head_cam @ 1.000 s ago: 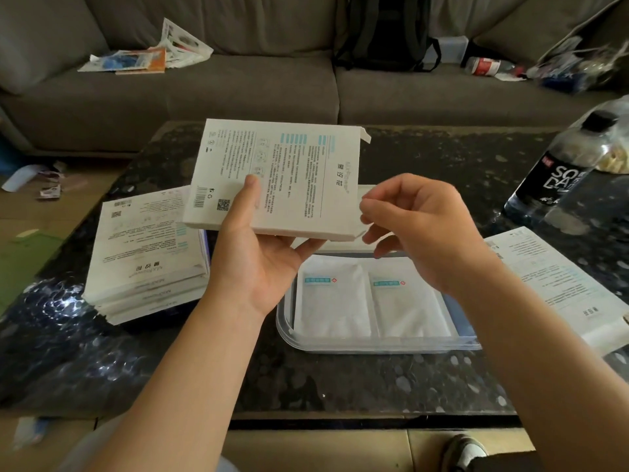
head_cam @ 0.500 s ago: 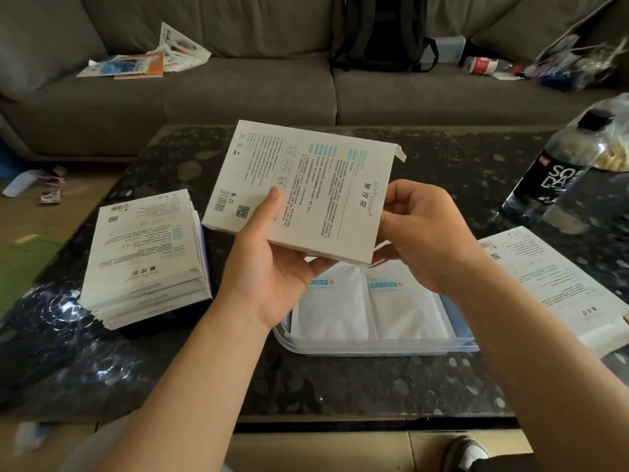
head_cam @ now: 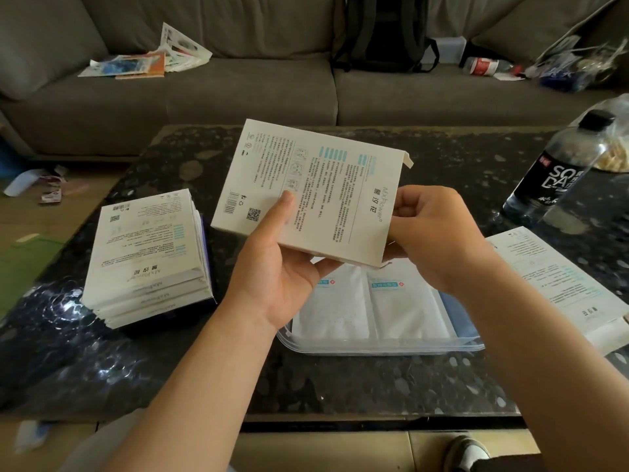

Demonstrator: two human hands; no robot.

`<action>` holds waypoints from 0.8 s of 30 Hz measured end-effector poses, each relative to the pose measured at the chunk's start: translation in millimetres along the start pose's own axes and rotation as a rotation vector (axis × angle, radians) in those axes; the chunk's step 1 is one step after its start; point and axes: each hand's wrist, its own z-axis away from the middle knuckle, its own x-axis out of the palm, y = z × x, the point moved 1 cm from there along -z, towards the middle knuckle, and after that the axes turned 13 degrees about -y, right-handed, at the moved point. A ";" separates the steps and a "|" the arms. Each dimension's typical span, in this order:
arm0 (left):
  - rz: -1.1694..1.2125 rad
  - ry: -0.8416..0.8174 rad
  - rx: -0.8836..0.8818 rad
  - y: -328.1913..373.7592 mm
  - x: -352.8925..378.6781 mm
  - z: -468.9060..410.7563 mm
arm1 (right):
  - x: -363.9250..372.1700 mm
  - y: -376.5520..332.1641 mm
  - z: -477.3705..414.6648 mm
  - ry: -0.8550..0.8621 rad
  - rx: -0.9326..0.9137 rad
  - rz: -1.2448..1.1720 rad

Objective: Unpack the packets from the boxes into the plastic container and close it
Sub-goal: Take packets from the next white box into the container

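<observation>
In my view, a box (head_cam: 306,192) hangs over the container (head_cam: 374,347), which holds packets (head_cam: 332,311) side by side on the table (head_cam: 340,386). A box stack (head_cam: 146,260) lies left, a bottle (head_cam: 558,172) far right, and the sofa (head_cam: 238,90) behind.

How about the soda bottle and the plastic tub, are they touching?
Apart. The head view shows bare dark table between the soda bottle and the plastic tub.

Dim, flat daylight here, no hard shadows; the dark speckled stone table (head_cam: 340,386) throws white glare off its near-left corner; the white printed cardboard box (head_cam: 323,185) is sharp, its print crisp; the grey fabric sofa (head_cam: 238,97) behind goes softer; the clear plastic bottle with a black label (head_cam: 558,178) leans, bent by the wide lens; the bottom-left corner smears into blur.
</observation>
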 end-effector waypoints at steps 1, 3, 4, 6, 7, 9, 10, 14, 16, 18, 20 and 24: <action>0.004 0.009 0.002 0.4 -0.4 -0.2 | -1.0 -0.9 0.4 -0.009 0.002 -0.025; 0.008 0.030 0.006 1.8 -1.8 -0.6 | -3.1 -2.4 1.1 -0.016 0.017 -0.077; 0.008 0.039 0.007 2.6 -2.6 -0.6 | -3.8 -3.2 1.1 -0.013 0.028 -0.100; 0.005 0.060 0.012 3.7 -3.2 -0.7 | -5.4 -5.2 1.0 0.009 0.057 -0.129; 0.006 0.075 0.017 4.1 -3.5 -0.9 | -6.6 -6.4 0.8 0.020 0.076 -0.144; 0.012 0.101 0.021 4.2 -3.7 -1.3 | -8.5 -9.4 1.2 0.034 0.120 -0.169; 0.015 0.103 0.021 4.3 -3.6 -1.4 | -9.2 -10.8 1.7 0.035 0.136 -0.174; 0.036 0.072 -0.001 3.2 -1.6 -1.3 | -7.9 -14.1 3.1 0.054 0.133 -0.221; 0.058 0.066 -0.010 1.4 -0.5 -1.1 | -6.2 -13.8 2.8 0.050 0.126 -0.262; 0.085 0.076 -0.007 0.5 -0.3 -1.1 | -5.2 -13.7 2.1 0.019 0.116 -0.321; 0.126 0.099 -0.003 0.8 -0.1 -0.7 | -6.1 -15.4 2.2 -0.033 0.103 -0.390; 0.194 0.121 0.027 4.6 -1.5 0.3 | -12.8 -24.6 3.9 -0.062 0.074 -0.447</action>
